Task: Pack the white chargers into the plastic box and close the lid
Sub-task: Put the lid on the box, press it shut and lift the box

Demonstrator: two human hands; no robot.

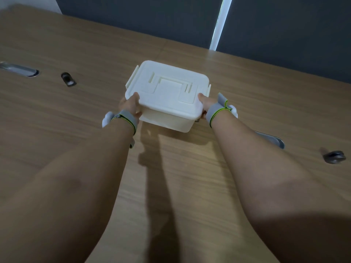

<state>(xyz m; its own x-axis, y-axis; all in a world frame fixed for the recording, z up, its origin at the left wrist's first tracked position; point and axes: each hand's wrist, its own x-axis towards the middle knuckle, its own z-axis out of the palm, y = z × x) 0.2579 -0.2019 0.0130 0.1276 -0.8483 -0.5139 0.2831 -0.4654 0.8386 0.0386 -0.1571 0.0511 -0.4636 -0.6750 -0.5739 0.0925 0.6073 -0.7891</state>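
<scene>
A white plastic box point(167, 120) sits in the middle of the wooden table with its white lid point(167, 88) on top; a flat handle lies folded in the lid. My left hand point(129, 106) grips the box's near left corner, thumb on the lid's edge. My right hand point(206, 105) grips the near right corner the same way. Both wrists wear grey straps. Side latches stick out at the lid's left and right ends. No chargers are in sight; the box's inside is hidden by the lid.
The wooden table point(76, 111) has a metal cable slot point(19, 69) and a small dark fitting point(68, 79) at the left. Another metal slot point(271, 139) and dark fitting point(334, 157) lie at the right. A dark wall runs behind the table's far edge.
</scene>
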